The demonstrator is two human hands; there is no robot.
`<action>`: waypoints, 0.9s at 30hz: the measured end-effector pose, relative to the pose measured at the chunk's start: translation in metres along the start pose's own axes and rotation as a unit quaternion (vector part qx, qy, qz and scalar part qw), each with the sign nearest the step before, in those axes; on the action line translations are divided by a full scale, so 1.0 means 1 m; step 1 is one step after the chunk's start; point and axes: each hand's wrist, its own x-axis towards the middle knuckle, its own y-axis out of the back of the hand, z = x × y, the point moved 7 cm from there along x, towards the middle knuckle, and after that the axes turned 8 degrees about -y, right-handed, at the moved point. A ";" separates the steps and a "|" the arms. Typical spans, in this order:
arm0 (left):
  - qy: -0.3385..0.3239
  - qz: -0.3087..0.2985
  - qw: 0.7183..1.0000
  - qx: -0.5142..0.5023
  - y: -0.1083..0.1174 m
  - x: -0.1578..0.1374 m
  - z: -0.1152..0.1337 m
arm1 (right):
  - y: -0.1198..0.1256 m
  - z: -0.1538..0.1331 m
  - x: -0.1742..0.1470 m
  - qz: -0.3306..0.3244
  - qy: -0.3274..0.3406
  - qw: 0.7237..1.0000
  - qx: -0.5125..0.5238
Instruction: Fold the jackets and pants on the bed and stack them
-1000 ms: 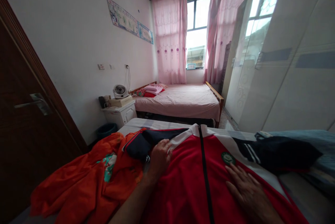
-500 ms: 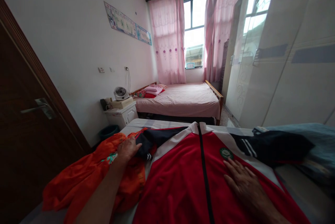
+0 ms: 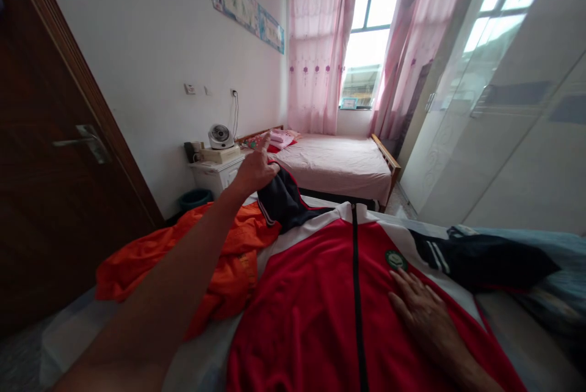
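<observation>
Red and white on the jacket [image 3: 311, 306] at six o'clock, white-striped navy on its sleeves [image 3: 489, 261]. Orange on the cloth [image 3: 233, 270] at eight, purple-flowered pink on the curtains [image 3: 318, 44] at one.

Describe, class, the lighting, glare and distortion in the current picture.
In the head view, the window is blown out nearly white; in the head view, window reflections glare on the wardrobe; in the head view, the dark door leans, and the red jacket looks dim.
</observation>
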 end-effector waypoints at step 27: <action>-0.108 -0.334 0.867 -0.353 -0.056 -0.219 0.115 | 0.038 -0.021 0.004 -0.072 0.029 0.995 0.069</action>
